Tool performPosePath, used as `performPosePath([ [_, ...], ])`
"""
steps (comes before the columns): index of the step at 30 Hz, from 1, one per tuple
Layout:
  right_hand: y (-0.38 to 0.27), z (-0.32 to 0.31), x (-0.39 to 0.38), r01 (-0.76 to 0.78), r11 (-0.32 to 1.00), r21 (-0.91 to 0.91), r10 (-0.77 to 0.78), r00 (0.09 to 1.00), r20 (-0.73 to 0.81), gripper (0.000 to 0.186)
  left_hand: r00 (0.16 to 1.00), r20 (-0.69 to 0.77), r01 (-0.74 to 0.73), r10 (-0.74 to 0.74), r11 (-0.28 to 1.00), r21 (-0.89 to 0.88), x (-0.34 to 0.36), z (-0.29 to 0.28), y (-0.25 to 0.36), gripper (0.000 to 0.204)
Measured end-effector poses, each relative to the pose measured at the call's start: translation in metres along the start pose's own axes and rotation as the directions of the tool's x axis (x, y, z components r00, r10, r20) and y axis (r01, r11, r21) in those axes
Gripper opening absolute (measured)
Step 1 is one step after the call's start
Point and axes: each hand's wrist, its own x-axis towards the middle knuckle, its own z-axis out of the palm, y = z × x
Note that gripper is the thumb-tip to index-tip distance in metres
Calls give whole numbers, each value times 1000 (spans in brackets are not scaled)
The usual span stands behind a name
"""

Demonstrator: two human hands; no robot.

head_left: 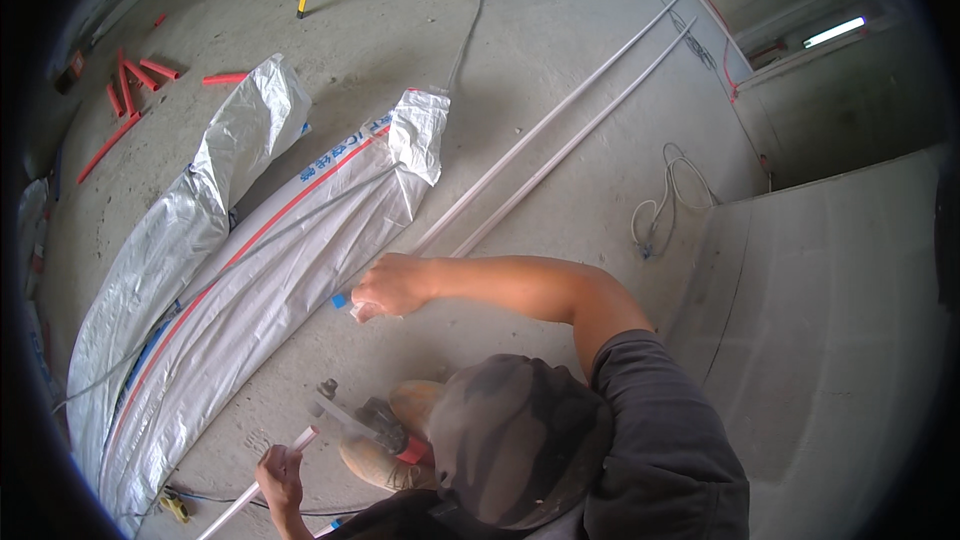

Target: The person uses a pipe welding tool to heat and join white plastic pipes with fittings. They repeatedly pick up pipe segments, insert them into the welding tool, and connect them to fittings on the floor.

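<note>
Head view: dusty gray floor (560, 50), smooth wall (830, 310)
Wrap (290, 285): shiny, crinkly
Co-worker's left hand (279, 480): gripping pale pipe (230, 513)
Own hands: out of view, can't tell

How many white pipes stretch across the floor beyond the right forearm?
2: left white pipe, nearer the silver-wrapped bundles; right white pipe, running alongside. The right forearm hides their near ends; maybe others too.

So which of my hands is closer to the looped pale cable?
Right. Your right hand is left of the looped pale cable and lower in view; your left hand, gripping a white pipe, is farther left and even lower.
</note>
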Motion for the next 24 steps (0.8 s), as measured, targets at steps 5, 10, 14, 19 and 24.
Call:
performPosePath([
  [5,1,4,-3,-28,999,-24,32,986,166,55,1000,16,-11,11,1000,11,-1,3,-6,20],
  [10,4,12,-3,-19,1000,-24,22,989,144,55,1000,15,-14,14,1000,15,-2,4,-6,20],
  [14,9,19,-2,37,996,-78,-32,997,67,51,1000,16,-19,19,1000,9,-1,1,-2,20],
  [19,12,27,-7,19,993,-119,-22,1000,-23,47,1000,12,-22,22,1000,-2,4,-2,6,22],
  [24,12,33,-10,9,999,-36,-11,998,-56,47,999,-18,-51,51,999,-4,2,-5,8,22],
])
